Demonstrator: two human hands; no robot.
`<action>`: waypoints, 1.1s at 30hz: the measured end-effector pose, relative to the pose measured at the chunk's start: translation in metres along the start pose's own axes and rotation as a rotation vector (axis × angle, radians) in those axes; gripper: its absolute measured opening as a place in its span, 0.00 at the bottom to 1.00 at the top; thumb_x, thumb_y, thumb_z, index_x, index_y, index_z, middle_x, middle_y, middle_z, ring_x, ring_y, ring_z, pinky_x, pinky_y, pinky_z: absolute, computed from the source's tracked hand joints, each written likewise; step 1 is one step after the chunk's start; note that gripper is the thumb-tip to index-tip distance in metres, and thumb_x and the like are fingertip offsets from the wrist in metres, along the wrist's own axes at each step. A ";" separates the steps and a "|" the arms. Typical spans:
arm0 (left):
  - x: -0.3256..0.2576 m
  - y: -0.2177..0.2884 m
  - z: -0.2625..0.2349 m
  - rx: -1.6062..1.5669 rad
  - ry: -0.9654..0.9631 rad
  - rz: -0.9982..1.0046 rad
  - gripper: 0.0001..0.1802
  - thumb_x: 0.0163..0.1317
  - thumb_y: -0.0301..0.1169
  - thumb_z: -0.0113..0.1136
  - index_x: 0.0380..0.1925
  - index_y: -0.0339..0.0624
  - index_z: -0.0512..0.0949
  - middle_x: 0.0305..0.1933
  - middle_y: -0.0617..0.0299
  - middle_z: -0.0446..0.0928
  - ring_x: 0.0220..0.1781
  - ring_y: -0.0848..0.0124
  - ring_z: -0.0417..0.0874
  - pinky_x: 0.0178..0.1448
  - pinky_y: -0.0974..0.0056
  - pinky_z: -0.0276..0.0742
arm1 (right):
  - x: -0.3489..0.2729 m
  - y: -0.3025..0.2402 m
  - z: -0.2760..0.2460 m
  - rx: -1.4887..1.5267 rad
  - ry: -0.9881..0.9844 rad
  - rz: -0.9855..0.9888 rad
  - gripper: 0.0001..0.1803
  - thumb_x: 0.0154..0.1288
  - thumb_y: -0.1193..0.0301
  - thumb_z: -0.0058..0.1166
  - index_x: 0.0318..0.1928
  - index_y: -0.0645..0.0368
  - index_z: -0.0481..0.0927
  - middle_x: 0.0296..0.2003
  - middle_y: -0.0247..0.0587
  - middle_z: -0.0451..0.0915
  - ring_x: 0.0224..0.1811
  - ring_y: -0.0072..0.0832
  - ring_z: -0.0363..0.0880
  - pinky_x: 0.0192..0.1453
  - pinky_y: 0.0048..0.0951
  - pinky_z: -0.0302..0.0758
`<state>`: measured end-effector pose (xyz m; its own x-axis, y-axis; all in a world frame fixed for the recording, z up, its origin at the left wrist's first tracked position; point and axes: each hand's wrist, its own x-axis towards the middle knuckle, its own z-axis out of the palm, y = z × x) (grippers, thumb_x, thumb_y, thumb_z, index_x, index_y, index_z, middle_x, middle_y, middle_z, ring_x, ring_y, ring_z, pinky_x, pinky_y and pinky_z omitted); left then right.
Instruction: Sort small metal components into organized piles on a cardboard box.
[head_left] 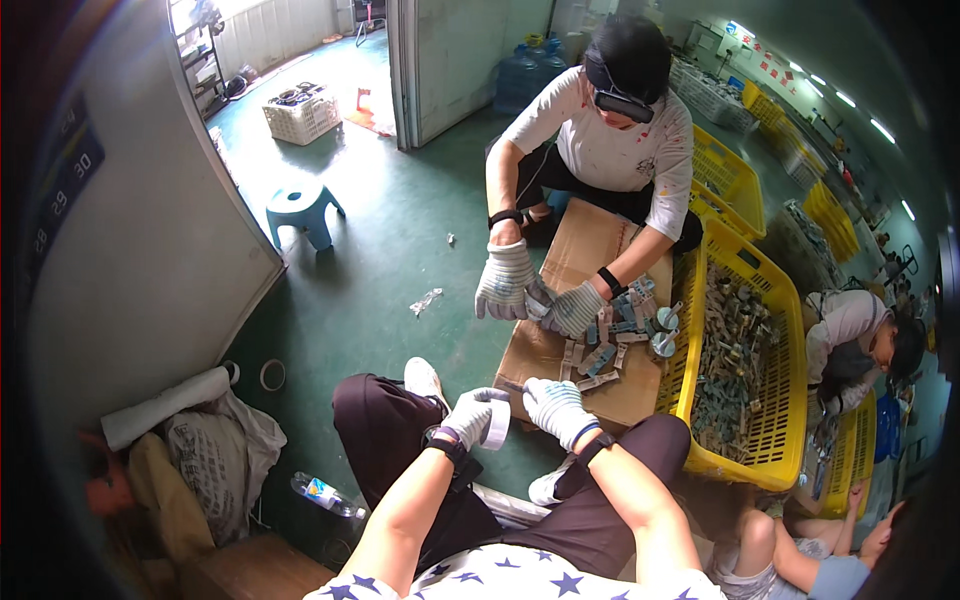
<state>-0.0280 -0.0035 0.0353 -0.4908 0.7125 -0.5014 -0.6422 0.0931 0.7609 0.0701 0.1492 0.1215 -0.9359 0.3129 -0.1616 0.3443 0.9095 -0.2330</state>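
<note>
My left hand [470, 415], in a striped knit glove, is wrapped round a roll of white tape [496, 425] above my lap. Close to its right is my gloved right hand [558, 408], its fingers closed at the near edge of the cardboard [529, 357]. Whatever those fingers pinch is too small to make out. Small grey and blue plastic pieces [598, 357] lie loose on the cardboard, just beyond my right hand. Across from me, a co-worker's gloved hands [508, 285] hold a small pale piece over the cardboard.
A yellow crate [790, 440] full of similar pieces stands right of the cardboard. A blue stool [305, 213], a water bottle [328, 495] and a tape roll [272, 375] are on the green floor at left. Sacks [215, 465] lean by the wall; other people sit at right.
</note>
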 end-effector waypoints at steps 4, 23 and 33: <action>-0.002 0.002 0.002 0.015 0.014 -0.003 0.12 0.54 0.23 0.65 0.41 0.39 0.81 0.33 0.64 0.80 0.29 0.74 0.79 0.34 0.67 0.77 | 0.014 -0.011 0.003 -0.068 -0.031 -0.024 0.14 0.66 0.62 0.40 0.39 0.53 0.79 0.33 0.47 0.83 0.37 0.43 0.83 0.42 0.45 0.74; -0.004 -0.010 -0.008 0.032 0.100 -0.032 0.12 0.55 0.25 0.65 0.41 0.41 0.82 0.31 0.65 0.80 0.26 0.74 0.78 0.31 0.67 0.76 | -0.020 0.006 0.021 -0.069 -0.050 -0.052 0.10 0.63 0.65 0.43 0.38 0.53 0.77 0.32 0.45 0.83 0.35 0.42 0.82 0.41 0.44 0.73; -0.043 0.072 0.056 -0.035 -0.143 0.203 0.22 0.49 0.16 0.54 0.48 0.32 0.79 0.42 0.58 0.82 0.36 0.73 0.81 0.42 0.72 0.77 | -0.058 0.088 -0.063 -0.012 0.485 0.255 0.21 0.52 0.60 0.62 0.46 0.56 0.77 0.40 0.48 0.79 0.46 0.42 0.78 0.49 0.45 0.72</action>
<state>-0.0198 0.0117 0.1351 -0.5252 0.8056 -0.2742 -0.5602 -0.0847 0.8240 0.1502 0.2280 0.1708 -0.7507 0.6118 0.2495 0.5668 0.7903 -0.2327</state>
